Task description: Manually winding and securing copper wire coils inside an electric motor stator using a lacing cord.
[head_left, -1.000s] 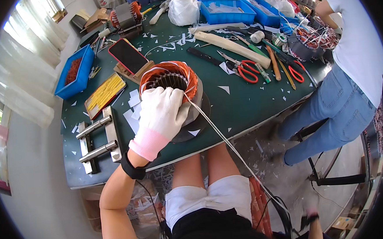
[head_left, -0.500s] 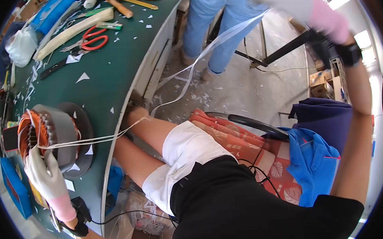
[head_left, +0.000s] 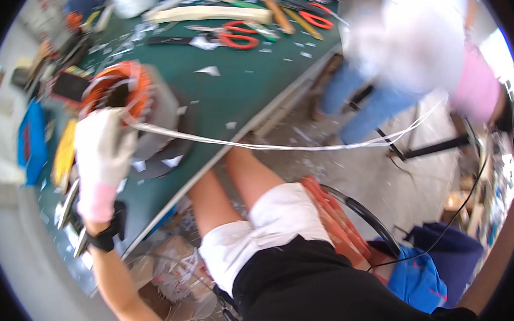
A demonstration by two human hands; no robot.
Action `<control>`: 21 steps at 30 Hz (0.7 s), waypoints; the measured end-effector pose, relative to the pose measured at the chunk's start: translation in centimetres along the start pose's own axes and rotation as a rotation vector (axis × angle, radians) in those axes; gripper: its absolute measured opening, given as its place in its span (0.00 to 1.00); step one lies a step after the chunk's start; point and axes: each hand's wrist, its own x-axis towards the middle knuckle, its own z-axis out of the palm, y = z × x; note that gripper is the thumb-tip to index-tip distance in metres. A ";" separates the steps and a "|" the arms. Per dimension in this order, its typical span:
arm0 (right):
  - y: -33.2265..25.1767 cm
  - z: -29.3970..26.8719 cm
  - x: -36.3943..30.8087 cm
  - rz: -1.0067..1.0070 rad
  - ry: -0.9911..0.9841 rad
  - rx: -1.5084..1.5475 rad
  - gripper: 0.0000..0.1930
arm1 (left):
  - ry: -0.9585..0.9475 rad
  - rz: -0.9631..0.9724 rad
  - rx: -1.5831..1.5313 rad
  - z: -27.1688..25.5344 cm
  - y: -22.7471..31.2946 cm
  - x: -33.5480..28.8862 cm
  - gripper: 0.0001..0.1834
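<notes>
A motor stator (head_left: pixel 157 116) with a grey ring body and orange copper windings stands on the green bench at the left. My left hand (head_left: pixel 104 143), in a white glove with a pink cuff, is closed at the front edge of its windings; the fingertips are partly hidden. From the windings beside those fingers, a doubled white cord (head_left: pixel 238 144) runs right across my lap to my right hand (head_left: pixel 421 50). That hand, gloved alike, is raised at the upper right and smeared by motion. The cord looks taut near the stator and curves up at the right hand.
On the bench (head_left: pixel 235 97) lie red-handled scissors (head_left: pixel 239 35), a pale wooden strip (head_left: pixel 210 13), other hand tools and white scraps. A blue tray (head_left: pixel 32 145) is at the far left. A person in jeans (head_left: pixel 362 107) stands beyond the bench. A blue cloth (head_left: pixel 414 277) lies by my seat.
The view has turned, shifting the bench rightward. My right hand is now lower and farther right, and the cord, slack with a hanging loop before, is drawn straighter. My left hand stays at the stator.
</notes>
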 end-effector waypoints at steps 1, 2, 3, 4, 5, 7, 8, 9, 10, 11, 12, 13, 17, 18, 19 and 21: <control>-2.3 8.1 5.1 -0.070 0.034 0.354 0.05 | -0.088 -0.111 0.143 -2.1 -1.4 -3.6 0.11; -4.8 9.0 7.2 -0.269 0.084 -0.072 0.08 | -0.078 -0.133 0.143 -2.2 -1.8 -4.3 0.11; -6.6 7.8 4.5 -0.037 0.210 -0.086 0.12 | -0.011 -0.053 0.044 -0.7 -0.5 -1.1 0.11; -7.1 11.1 5.9 0.082 0.405 0.008 0.15 | -0.044 -0.057 0.051 -0.5 -0.4 -1.0 0.10; -7.9 13.0 7.7 0.206 0.515 0.153 0.14 | -0.034 -0.053 0.042 -0.5 -0.3 -1.0 0.10; -9.9 14.7 12.2 0.340 0.682 0.444 0.13 | 0.016 -0.037 0.022 -0.6 -0.3 -1.1 0.10; -11.3 15.3 14.2 0.363 0.734 0.590 0.14 | -0.012 -0.047 0.004 -0.7 -0.3 -1.1 0.11; -12.7 17.1 16.1 0.375 0.746 0.857 0.14 | -0.032 -0.062 -0.001 -1.0 0.1 -1.0 0.11; -14.1 18.6 17.7 0.364 0.746 1.132 0.15 | -0.053 -0.086 0.007 -1.4 0.2 -1.3 0.11; -14.8 17.9 17.2 0.408 0.418 1.548 0.15 | -0.047 -0.079 0.009 -1.3 0.1 -1.6 0.11; -15.4 17.3 16.2 0.442 0.039 1.923 0.15 | -0.064 -0.089 0.000 -1.4 0.1 -1.7 0.11; -15.5 18.5 14.1 0.382 -0.023 2.081 0.16 | -0.061 -0.077 -0.009 -1.1 0.1 -1.7 0.10; -10.1 21.8 3.1 0.535 0.034 1.450 0.19 | -0.076 -0.094 -0.011 -0.6 0.1 -0.9 0.08; -9.2 23.4 0.1 0.506 0.216 1.010 0.19 | -0.072 -0.095 0.001 -0.8 0.4 -0.8 0.08; -8.7 23.1 -2.3 0.695 0.230 0.986 0.18 | -0.100 -0.110 0.002 -0.7 0.4 -0.9 0.08; -6.3 23.0 -7.6 1.098 0.249 1.172 0.16 | -0.078 -0.154 0.047 -0.9 0.2 -1.7 0.10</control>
